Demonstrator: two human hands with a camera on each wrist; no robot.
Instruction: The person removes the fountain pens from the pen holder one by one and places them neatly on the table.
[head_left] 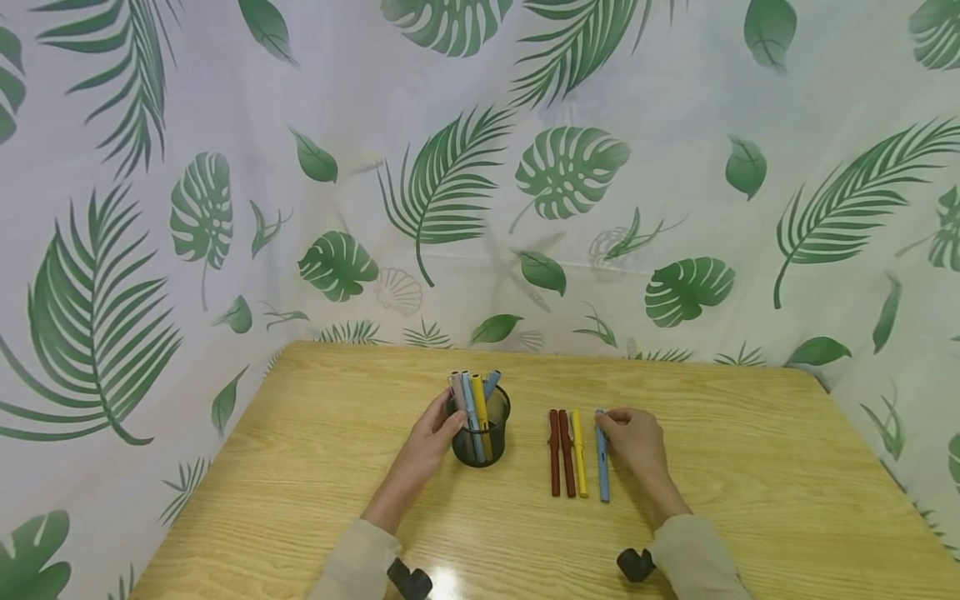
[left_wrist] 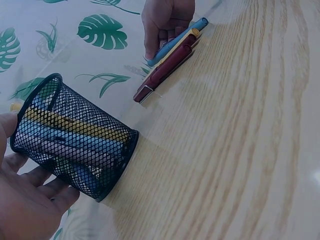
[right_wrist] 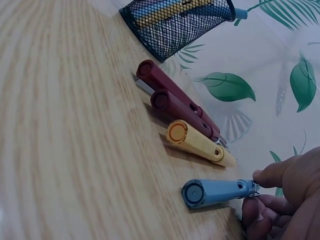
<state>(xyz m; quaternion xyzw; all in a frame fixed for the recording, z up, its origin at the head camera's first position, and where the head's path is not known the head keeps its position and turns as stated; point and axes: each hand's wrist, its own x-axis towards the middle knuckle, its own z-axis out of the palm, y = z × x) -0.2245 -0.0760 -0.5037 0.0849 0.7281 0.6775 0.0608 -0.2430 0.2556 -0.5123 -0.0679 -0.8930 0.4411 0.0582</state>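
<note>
A black mesh pen holder (head_left: 478, 450) stands upright on the table with several pens in it, among them a yellow pen (head_left: 480, 398) and light blue ones. My left hand (head_left: 429, 437) grips the holder from its left side, thumb near the rim. To the right lie two dark red pens (head_left: 562, 454) and a yellow pen (head_left: 580, 454), side by side. Beside them lies a blue pen (head_left: 603, 462), and my right hand (head_left: 637, 437) pinches its far end between thumb and fingers. In the right wrist view, the blue pen's (right_wrist: 215, 191) near end rests on the wood.
The wooden table (head_left: 300, 467) reaches back to a white cloth with green leaf prints (head_left: 465, 183). Dark wrist devices (head_left: 636, 565) sit at both cuffs. A gap of bare wood separates the holder from the row of pens.
</note>
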